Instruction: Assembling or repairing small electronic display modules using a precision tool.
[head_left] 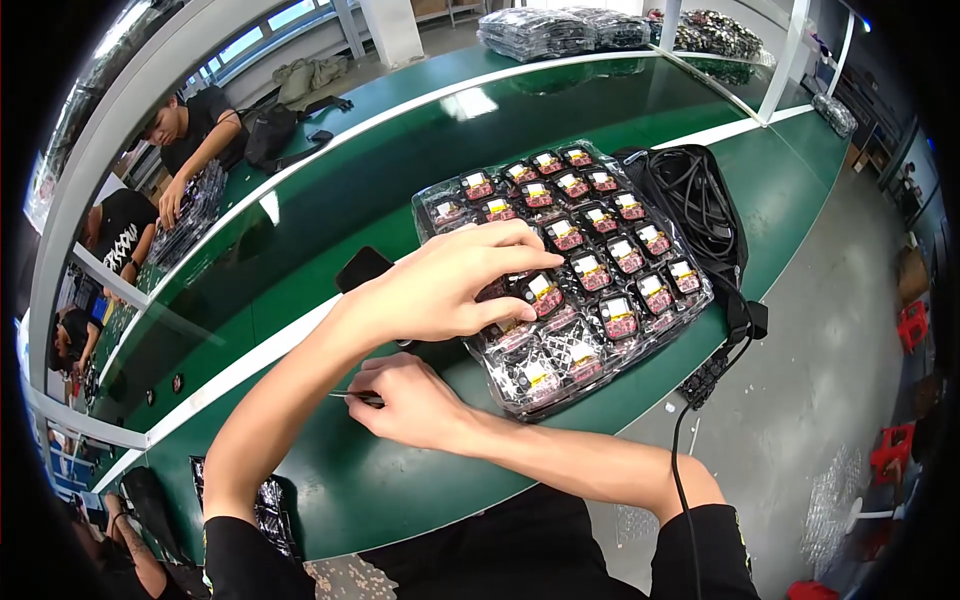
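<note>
A clear plastic tray [522, 408] sits on the green table, its cells holding several small black square modules [619, 317] with red, white and yellow faces. Over its left side reaches my left hand [450, 280], fingers apart. Its thumb and forefinger are spread on either side of one module [543, 293]; whether they touch it I cannot tell. The nearest cells look shiny and clear, without a black module. Below the left forearm, beside the tray, my right hand [405, 400] is closed on a thin flat dark piece [366, 398] with a pale edge, mostly hidden by the fingers.
A black bag with coiled cables [705, 200] lies right of the tray; a cord runs down past my right arm. A dark flat object [364, 268] lies behind my left forearm. White rails divide the table [400, 510]. Co-workers sit at left; stacked clear trays [560, 30] lie behind.
</note>
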